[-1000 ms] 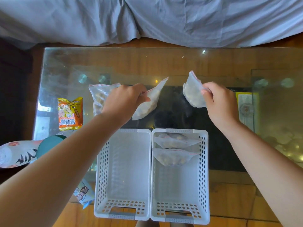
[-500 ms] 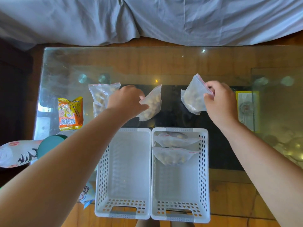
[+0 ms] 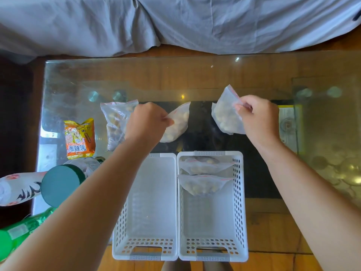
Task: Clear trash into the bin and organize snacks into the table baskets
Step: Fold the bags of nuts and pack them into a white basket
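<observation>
Two white perforated baskets stand side by side near the table's front edge. The left basket [image 3: 145,249] holds nothing; the right basket [image 3: 239,202] holds two clear zip bags of snacks [image 3: 203,183] at its far end. My left hand [image 3: 145,122] pinches a clear snack bag [image 3: 178,124] by its top, just beyond the left basket. My right hand [image 3: 257,118] holds another clear snack bag [image 3: 224,116] beyond the right basket. A third clear bag [image 3: 115,122] lies on the glass, left of my left hand.
An orange snack packet [image 3: 80,138] lies at the left of the glass table [image 3: 195,79]. A teal lid [image 3: 60,184], a white printed wrapper [image 3: 17,188] and a green bottle [image 3: 17,233] crowd the left front. A yellow-edged card [image 3: 289,126] lies at right. Grey cloth [image 3: 175,22] lies beyond.
Both hands have lifted their bags slightly and drawn them nearer to the baskets; the bags now hang more upright from the pinched tops.
</observation>
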Available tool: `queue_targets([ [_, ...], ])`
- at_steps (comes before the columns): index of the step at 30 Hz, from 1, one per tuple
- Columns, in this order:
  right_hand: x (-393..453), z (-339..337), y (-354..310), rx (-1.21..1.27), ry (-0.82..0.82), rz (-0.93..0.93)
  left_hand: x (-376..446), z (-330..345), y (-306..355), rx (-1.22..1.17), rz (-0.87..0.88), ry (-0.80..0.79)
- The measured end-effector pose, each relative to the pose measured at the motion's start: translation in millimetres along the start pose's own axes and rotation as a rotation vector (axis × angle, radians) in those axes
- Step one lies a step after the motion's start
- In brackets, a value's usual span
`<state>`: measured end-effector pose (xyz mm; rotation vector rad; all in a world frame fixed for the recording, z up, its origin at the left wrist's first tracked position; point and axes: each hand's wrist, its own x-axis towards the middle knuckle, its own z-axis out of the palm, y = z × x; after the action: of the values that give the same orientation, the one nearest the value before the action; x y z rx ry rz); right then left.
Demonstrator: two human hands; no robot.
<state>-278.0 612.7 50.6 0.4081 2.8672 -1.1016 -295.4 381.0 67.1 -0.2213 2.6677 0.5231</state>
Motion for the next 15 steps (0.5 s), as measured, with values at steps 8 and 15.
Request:
queue_targets([
  [8,-3.7,7.6,17.1,-0.105,-0.079,0.099,-0.4,9.0,-5.1,-0.028,-0.008,-0.063],
  [15,-19.5,-14.6,8.7,-0.079,0.016,0.142,-24.7,-5.8,-2.1,-0.016,0.084,-0.016],
])
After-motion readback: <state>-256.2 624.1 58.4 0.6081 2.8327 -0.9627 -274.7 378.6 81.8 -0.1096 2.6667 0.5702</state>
